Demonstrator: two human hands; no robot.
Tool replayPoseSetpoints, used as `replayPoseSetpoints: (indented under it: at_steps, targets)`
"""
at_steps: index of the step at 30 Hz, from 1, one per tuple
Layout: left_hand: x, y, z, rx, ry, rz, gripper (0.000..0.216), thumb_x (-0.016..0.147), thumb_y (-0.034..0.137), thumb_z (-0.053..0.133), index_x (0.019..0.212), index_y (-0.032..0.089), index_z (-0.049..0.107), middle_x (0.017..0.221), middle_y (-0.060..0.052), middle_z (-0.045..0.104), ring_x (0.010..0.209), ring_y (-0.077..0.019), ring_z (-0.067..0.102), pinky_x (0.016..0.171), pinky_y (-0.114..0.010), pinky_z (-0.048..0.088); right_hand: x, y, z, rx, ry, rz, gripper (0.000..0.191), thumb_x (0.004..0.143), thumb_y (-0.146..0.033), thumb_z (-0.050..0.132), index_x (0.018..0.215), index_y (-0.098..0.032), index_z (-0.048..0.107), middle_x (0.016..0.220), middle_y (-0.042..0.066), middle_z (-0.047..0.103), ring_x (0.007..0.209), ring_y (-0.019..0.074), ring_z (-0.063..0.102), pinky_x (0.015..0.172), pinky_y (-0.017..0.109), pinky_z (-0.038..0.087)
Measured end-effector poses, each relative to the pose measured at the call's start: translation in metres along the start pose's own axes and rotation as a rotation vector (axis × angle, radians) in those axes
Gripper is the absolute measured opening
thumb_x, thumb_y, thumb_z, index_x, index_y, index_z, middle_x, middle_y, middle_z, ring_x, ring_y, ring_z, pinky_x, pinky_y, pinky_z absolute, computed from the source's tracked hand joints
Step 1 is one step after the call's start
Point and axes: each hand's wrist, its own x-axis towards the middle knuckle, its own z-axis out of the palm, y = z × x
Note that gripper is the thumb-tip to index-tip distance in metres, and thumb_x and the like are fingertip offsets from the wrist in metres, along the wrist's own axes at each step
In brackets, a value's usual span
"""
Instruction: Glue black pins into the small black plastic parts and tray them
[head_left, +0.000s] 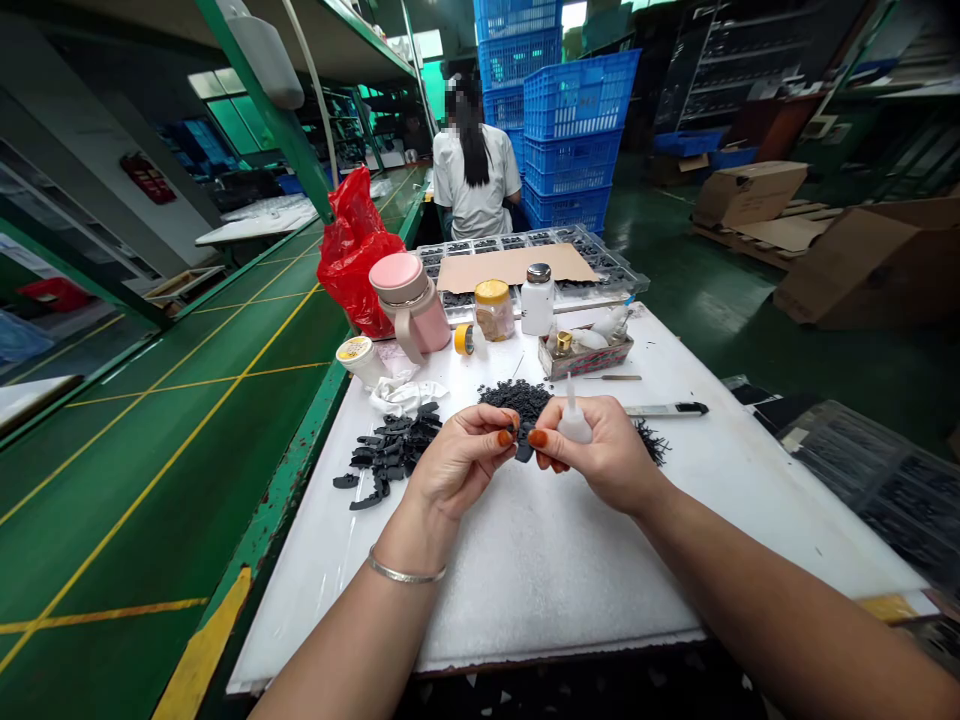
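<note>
My left hand (474,455) is closed in a pinch on a small black part (524,449), mostly hidden by the fingertips. My right hand (600,450) is wrapped round a small white squeeze bottle (574,424) with its thin nozzle pointing up. That hand's thumb and forefinger meet close to the same black part; whether they grip it too I cannot tell. Behind the hands lies a heap of tiny black pieces (517,396). Curved black parts (390,450) are piled left of my left hand, and thin black pieces (651,442) lie right of my right hand.
On the white work surface (555,590) stand a pink mug (427,310), a yellow-lidded jar (493,312), a white bottle (537,302) and a small box of bottles (589,355). A utility knife (667,409) lies at right. Beyond are compartment trays (626,275) and a seated person (480,180).
</note>
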Motion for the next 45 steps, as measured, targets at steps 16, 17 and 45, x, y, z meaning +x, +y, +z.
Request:
replayPoseSetpoints:
  at_steps: [16, 17, 45]
  targets:
    - [0.0003, -0.0005, -0.0006, 0.020, -0.026, 0.026, 0.026, 0.049, 0.007, 0.088, 0.068, 0.013, 0.071, 0.080, -0.002, 0.068, 0.066, -0.0116, 0.063, 0.061, -0.019, 0.054, 0.0000, 0.0004, -0.0007, -0.045, 0.006, -0.005, 0.026, 0.077, -0.033, 0.073, 0.065, -0.014, 0.061, 0.055, 0.000, 0.061, 0.048, 0.0091, 0.051, 0.046, 0.020, 0.040]
    - [0.0003, -0.0005, -0.0006, 0.022, -0.028, 0.032, 0.026, 0.049, 0.007, 0.088, 0.068, 0.013, 0.071, 0.080, -0.002, 0.068, 0.066, -0.0116, 0.063, 0.061, -0.019, 0.054, 0.0000, 0.0003, -0.0009, -0.050, 0.007, -0.006, 0.026, 0.077, -0.033, 0.073, 0.065, -0.014, 0.061, 0.055, 0.000, 0.061, 0.048, 0.0092, 0.051, 0.046, 0.020, 0.040]
    - [0.0016, -0.0007, 0.0022, 0.128, 0.032, 0.086, 0.024, 0.046, 0.007, 0.087, 0.063, 0.011, 0.070, 0.072, -0.002, 0.063, 0.060, -0.0095, 0.060, 0.056, -0.016, 0.050, 0.0037, 0.0004, -0.0016, 0.120, -0.052, 0.108, 0.038, 0.072, -0.047, 0.075, 0.064, -0.014, 0.058, 0.054, 0.002, 0.061, 0.047, 0.0092, 0.047, 0.045, 0.021, 0.037]
